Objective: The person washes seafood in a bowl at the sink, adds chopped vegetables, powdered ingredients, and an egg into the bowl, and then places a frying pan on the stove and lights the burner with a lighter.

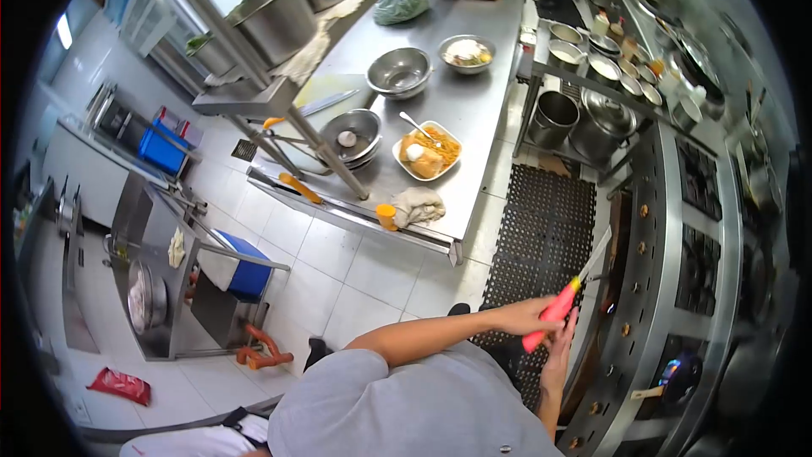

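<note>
My left hand is closed around the red handle of a tool with a yellow collar. A long pale strip that looks like its blade points up and away from me. Just below the handle, my right hand has its fingers stretched up close to the tool; I cannot tell whether they touch it. Both hands are between my body and the front of the stove. A small pan sits on a burner to the right, with a bluish glow at it.
A steel table bears a white dish of food, metal bowls, a cloth and an orange-handled knife. A perforated black mat covers the aisle floor. Large pots stand on the shelf beyond the stove.
</note>
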Available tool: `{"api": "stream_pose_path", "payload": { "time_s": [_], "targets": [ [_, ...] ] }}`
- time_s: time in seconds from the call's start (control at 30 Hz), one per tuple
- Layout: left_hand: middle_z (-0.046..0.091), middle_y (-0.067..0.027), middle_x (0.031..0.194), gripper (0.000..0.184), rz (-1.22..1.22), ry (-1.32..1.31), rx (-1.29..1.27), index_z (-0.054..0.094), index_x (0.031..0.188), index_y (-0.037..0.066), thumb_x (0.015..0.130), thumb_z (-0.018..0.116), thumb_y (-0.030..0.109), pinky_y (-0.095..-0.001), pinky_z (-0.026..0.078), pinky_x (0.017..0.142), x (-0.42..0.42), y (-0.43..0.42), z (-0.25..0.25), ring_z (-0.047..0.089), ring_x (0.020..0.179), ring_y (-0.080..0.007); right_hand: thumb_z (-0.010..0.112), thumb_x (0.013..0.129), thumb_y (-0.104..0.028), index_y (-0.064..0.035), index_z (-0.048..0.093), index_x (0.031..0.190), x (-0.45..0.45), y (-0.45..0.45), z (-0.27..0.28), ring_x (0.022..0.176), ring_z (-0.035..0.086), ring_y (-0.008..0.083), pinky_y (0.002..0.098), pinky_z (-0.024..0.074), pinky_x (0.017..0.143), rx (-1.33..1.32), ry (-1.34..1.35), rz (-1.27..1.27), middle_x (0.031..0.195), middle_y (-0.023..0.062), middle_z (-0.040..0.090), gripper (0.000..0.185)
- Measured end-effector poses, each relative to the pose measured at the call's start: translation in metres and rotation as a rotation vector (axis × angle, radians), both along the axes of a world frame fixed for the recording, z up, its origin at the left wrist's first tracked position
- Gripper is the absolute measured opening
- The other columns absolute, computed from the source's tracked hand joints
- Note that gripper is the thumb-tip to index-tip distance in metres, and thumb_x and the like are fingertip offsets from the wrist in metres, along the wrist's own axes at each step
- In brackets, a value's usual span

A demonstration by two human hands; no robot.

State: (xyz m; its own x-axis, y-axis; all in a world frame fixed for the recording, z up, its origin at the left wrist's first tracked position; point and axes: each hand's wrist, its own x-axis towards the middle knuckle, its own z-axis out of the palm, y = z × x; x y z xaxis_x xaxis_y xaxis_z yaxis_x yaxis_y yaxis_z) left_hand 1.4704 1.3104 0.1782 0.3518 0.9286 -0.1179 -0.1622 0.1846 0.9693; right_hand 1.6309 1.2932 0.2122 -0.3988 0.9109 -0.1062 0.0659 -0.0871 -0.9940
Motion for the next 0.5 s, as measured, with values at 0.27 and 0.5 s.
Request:
{"api": "stream_pose_path", "payload": {
  "time_s": [0.27,0.5],
  "targets": [
    [0.065,-0.0094,0.093,0.034,1.315,-0.065,0.48,0.049,0.121,0.004,0.098,0.05,0.028,-0.0273,0.052,0.056,-0.216,-0.147,0.14,0.063,0.068,-0.0146,0.034,0.101,-0.038,-0.0092,0.025,0.148,-0.014,0.037,-0.011,0.1,0.053,0.0178,0.0304,0.0435,0.085,0.17,-0.364,-0.072,0.118,0.0102,0.054,0.056],
    [0.065,-0.0071,0.07,0.04,1.684,1.466,0.069,0.064,0.115,0.001,0.087,0.068,0.029,-0.0254,0.043,0.05,-0.401,-0.24,0.269,0.056,0.055,-0.0093,0.046,0.097,-0.02,-0.003,0.038,0.14,-0.018,0.075,-0.03,0.097,0.053,0.0232,0.0327,0.043,0.086,0.246,-0.525,0.042,0.11,0.0135,0.052,0.047]
  ]
}}
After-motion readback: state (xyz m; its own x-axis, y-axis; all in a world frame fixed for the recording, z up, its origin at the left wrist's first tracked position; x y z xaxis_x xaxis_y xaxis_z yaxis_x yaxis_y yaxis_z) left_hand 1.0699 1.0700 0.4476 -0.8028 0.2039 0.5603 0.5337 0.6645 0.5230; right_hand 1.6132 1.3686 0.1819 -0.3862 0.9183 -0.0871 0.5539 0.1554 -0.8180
